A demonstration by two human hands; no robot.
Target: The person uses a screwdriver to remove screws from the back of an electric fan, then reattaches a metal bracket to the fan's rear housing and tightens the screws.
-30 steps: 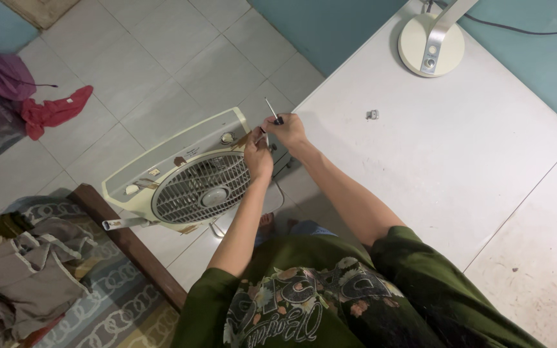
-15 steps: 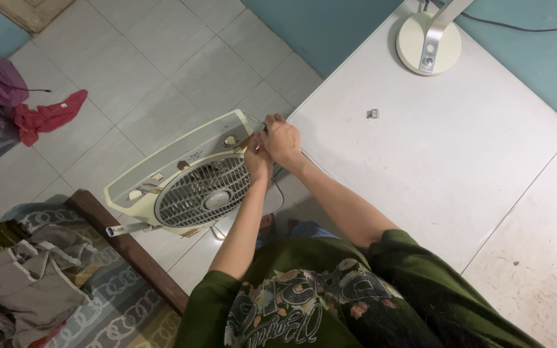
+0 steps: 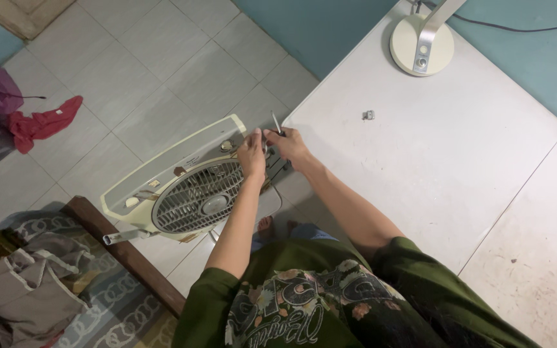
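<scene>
Fan (image 3: 191,187), a cream box type with a round grille, leans against the near edge of a white table (image 3: 433,167) and stands on the tiled floor (image 3: 130,84), tilted with its top corner up toward the hands. Both hands meet at that upper right corner of the casing. The left hand (image 3: 251,153) rests on the corner itself, fingers curled over the casing edge just above the grille. The right hand (image 3: 289,145) sits just beside it, touching or nearly touching, fingers closed around a thin metal tool (image 3: 276,122) whose shaft sticks up and away from the knuckles; what its tip meets is hidden behind the fingers. The fan's long side runs from the hands down and to the left, away from the person, so nearly all of its body lies to the left of and below the left hand, which is the nearer one to the grille. The right hand is over the table's edge, with the fan's corner just to its left.

Farther out from the right hand on the tabletop lies a small metal part (image 3: 368,115), well apart, and beyond it a round lamp base (image 3: 420,44). Left of the fan, far from either hand, are a red cloth (image 3: 43,122) and a wooden bed frame (image 3: 124,254).
</scene>
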